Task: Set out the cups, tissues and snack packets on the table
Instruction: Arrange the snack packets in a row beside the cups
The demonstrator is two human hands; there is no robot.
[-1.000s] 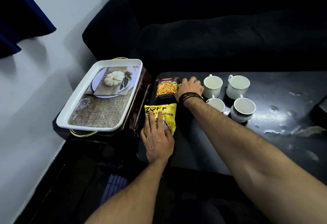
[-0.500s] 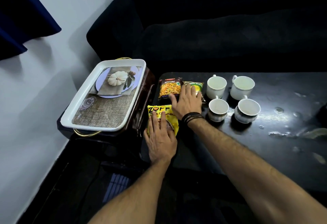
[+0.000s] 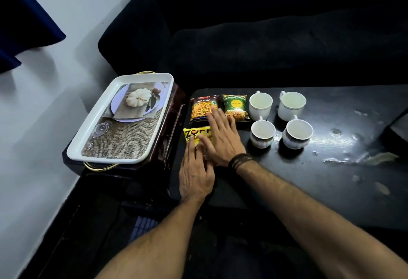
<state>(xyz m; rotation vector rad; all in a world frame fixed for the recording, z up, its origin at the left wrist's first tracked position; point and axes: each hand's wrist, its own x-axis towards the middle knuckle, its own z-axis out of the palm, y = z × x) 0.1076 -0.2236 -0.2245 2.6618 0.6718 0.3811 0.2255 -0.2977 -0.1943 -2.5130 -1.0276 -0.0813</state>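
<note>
Three snack packets lie at the left end of the black table [image 3: 309,181]: a dark "Mixture" packet [image 3: 203,108], a green packet [image 3: 235,106] to its right, and a yellow packet [image 3: 196,134] in front of them. My left hand [image 3: 195,172] lies flat on the yellow packet with fingers spread. My right hand [image 3: 223,139], fingers apart, hovers over the yellow packet's right part and holds nothing. Several white cups stand to the right in two rows, such as the far-left cup [image 3: 260,105] and the near-right cup [image 3: 298,133]. No tissues are in view.
A white tray [image 3: 88,146] with a pumpkin-print liner rests on a dark brown side stand left of the table. A dark sofa [image 3: 265,47] runs behind the table. A white wall is at the left. A dark object [image 3: 397,128] sits at the table's right edge.
My right hand has drawn back from the far packets toward me, uncovering the green packet. It now overlaps the yellow packet. My left hand has stayed on the yellow packet.
</note>
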